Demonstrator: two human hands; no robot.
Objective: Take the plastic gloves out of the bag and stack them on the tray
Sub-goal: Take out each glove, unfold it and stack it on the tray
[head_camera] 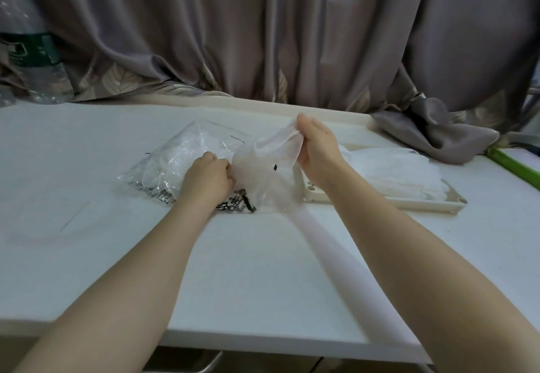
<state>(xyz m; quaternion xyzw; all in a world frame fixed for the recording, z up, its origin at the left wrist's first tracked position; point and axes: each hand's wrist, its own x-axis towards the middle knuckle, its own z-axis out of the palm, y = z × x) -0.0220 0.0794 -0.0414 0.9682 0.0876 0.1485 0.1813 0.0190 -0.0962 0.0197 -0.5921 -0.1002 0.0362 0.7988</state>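
A clear plastic bag (172, 159) with black print lies on the white table, stuffed with folded plastic gloves. My left hand (209, 176) rests curled on the bag's right end and pinches plastic there. My right hand (317, 150) grips one translucent glove (263, 168), lifted above the bag's mouth and hanging down between both hands. To the right sits a cream tray (432, 204) with a loose stack of gloves (397, 168) on it.
Grey curtains (263, 36) hang behind the table, with a fold of cloth (432, 132) spilling onto the table beyond the tray. A water bottle (29, 51) stands at the far left. A green strip (514, 165) lies at the right edge.
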